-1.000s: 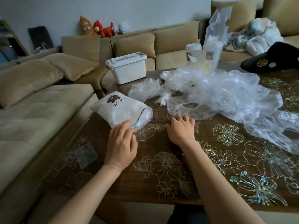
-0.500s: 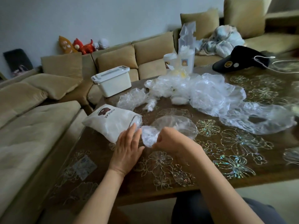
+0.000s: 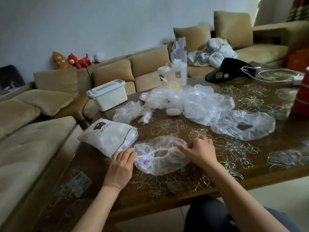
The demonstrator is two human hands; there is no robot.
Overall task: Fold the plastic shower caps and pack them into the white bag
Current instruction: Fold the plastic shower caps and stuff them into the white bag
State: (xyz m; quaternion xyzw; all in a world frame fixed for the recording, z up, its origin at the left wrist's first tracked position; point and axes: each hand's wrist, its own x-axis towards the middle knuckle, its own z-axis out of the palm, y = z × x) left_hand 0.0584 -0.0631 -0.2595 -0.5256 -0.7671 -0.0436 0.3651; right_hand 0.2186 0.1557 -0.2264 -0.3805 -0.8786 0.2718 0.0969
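Shower cap (image 3: 160, 156) spread flat on worktop (image 3: 184, 185), just beside white bag (image 3: 107, 136).
Left hand (image 3: 119, 166) pinching cap edge at 9 o'clock; right hand (image 3: 199, 152) gripping rim at 3 o'clock; loose caps (image 3: 197, 101) piled at 12 o'clock.

**Brown desk with a flower-patterned cover**

The desk (image 3: 192, 186) is dark brown wood under a clear cover printed with pale gold flowers. Near its left edge lies the white bag (image 3: 107, 136), on its side, mouth toward the middle. Just beside the mouth a clear shower cap (image 3: 158, 158) lies spread flat, elastic opening up. Farther back a loose heap of shower caps (image 3: 197, 102) covers the middle, with one more open cap (image 3: 244, 125) to its right. Behind the heap stand two white cups (image 3: 173, 75). A black visor (image 3: 229, 70) and a coiled white cable (image 3: 274, 76) lie at the far right; a red container (image 3: 301, 97) stands at the right edge.
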